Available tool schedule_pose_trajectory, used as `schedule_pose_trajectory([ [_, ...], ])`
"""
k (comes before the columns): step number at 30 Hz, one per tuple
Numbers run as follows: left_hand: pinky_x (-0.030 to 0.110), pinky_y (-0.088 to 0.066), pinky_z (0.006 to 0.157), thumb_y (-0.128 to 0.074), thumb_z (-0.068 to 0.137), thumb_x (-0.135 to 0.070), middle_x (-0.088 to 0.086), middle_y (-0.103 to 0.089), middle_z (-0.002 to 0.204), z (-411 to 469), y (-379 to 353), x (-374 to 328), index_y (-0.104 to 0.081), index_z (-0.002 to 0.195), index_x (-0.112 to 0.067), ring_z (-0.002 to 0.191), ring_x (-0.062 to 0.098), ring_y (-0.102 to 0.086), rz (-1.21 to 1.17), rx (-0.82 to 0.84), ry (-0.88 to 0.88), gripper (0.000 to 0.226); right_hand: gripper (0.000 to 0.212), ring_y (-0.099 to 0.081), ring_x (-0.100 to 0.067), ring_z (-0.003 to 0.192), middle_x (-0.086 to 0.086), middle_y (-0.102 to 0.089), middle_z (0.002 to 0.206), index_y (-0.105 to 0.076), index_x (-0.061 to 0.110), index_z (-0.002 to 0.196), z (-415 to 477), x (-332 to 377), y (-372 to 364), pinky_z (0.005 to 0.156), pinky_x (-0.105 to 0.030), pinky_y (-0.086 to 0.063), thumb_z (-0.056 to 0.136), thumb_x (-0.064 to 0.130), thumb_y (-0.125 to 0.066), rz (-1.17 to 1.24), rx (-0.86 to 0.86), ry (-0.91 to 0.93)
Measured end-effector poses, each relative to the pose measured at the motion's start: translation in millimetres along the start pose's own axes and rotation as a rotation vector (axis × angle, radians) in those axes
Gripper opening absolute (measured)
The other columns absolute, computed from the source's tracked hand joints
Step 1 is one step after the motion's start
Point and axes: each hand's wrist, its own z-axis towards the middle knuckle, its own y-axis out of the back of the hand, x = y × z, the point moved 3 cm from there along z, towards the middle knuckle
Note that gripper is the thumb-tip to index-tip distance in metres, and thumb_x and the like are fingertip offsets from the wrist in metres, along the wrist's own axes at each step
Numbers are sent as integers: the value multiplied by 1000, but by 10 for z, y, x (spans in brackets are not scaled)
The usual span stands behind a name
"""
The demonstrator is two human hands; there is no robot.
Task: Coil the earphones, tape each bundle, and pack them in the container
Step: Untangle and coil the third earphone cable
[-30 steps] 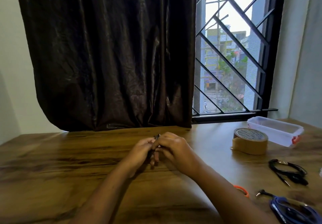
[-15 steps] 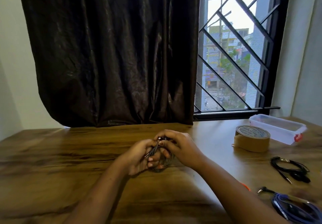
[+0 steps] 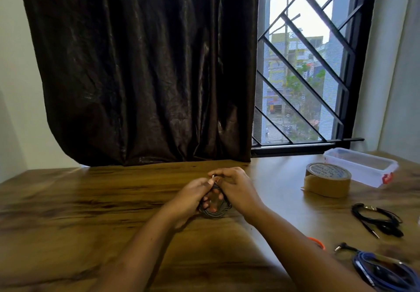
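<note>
A: Fingers first?

B: All curled. Right fingertips (image 3: 216, 179) pinch the silver jack plug (image 3: 213, 176) at the top of a dark earphone coil (image 3: 216, 211). The left hand (image 3: 192, 197) grips the loops from one side and the right hand (image 3: 239, 190) closes on the other. The coil's well left of the brown tape roll (image 3: 327, 179), low over the wooden table (image 3: 91, 200). Touching it? Can't tell.

A: Taped?

B: No tape seen on it, tho the hands hide most. My guess: winding's approx done, end being tucked.

A: The others?

B: Black earphones (image 3: 377, 219) lie nearer the person than the roll, to its right, loosely gathered. Blue earphones (image 3: 386, 271) are nearer again, plug sticking out. Can't tell if either's taped. The clear container (image 3: 361, 169) is just behind the roll, no bundle visible in it.

A: So?

B: Early. Taping & packing all left, I'd say.
</note>
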Motion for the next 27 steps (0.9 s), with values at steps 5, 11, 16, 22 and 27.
schedule_pose_trajectory([
  [5,35,-53,65,-44,99,-23,4,-69,82,30,47,39,-45,96,-16,77,20,-65,159,-83,-81,8,21,-55,-2,48,-2,-63,92,-71,17,98,-3,-58,-12,55,-18,-51,90,5,-55,-4,7,-47],
  [11,40,-48,61,-42,99,-26,-1,-49,70,57,117,62,-45,92,-22,60,9,-49,380,-220,-205,9,16,-61,-9,82,5,-63,91,-73,15,94,-17,0,-38,64,-14,-49,92,17,-57,-179,85,-1],
  [16,16,-38,47,-39,101,-21,-2,-49,70,18,72,15,-45,95,-17,49,-4,-47,440,-206,-275,9,13,-64,-7,73,-5,-67,89,-71,13,90,-30,19,-38,51,-10,-45,85,10,-60,-224,227,-65],
  [22,15,-36,50,-37,101,-24,-5,-50,72,-4,71,21,-45,92,-24,55,-4,-46,611,-175,-342,12,15,-61,-12,69,-4,-62,72,-64,4,76,-9,-23,-11,60,-20,-49,84,4,-52,-84,354,-295],
  [27,16,-42,53,-37,101,-21,-3,-58,75,20,89,66,-50,93,-16,60,-3,-56,527,-158,-302,16,21,-54,4,45,-1,-59,66,-66,-7,99,-32,-57,33,42,-10,-38,85,-3,-52,24,392,-360],
])
